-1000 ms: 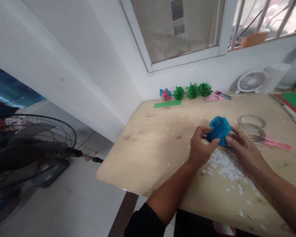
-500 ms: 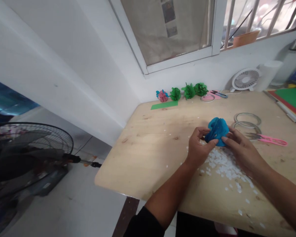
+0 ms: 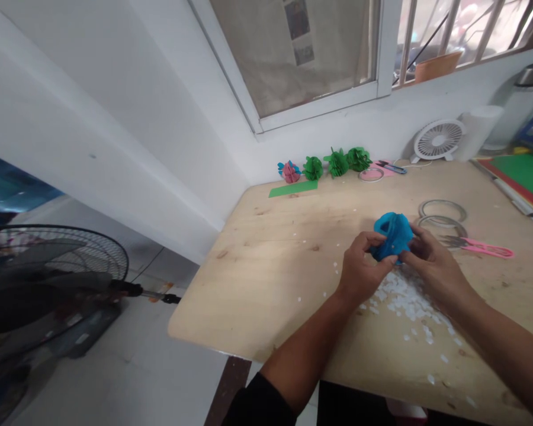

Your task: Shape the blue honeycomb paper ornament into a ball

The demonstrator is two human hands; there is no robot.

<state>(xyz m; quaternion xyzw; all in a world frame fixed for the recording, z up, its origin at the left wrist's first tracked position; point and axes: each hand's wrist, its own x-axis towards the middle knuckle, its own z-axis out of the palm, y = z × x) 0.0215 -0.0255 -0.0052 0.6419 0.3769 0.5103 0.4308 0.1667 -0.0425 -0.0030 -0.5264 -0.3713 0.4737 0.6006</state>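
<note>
A blue folded paper ball [image 3: 393, 234] with several layered leaves is held between both hands above the table [image 3: 266, 266]. My left hand [image 3: 363, 266] grips its left side, the thumb at the lower front and the fingers on the leaves. On its right side my right hand [image 3: 433, 263] is closed, thumb at the front; some of its fingers are hidden behind the paper. Under the hands lies a scatter of small white paper bits [image 3: 404, 299]. To the right are pink-handled thread snips [image 3: 488, 247] and two wire rings [image 3: 443, 212].
Along the wall stand several green paper balls [image 3: 337, 163] and a pink-and-blue one [image 3: 289, 171], with a green paper strip [image 3: 293, 189] before them. A small white fan [image 3: 439, 141] and coloured sheets [image 3: 524, 177] are at right. A black floor fan [image 3: 53, 284] stands left.
The left fingers have shifted onto the blue paper's leaves, and a gap between the layers has opened at its upper left. The whole view has moved slightly.
</note>
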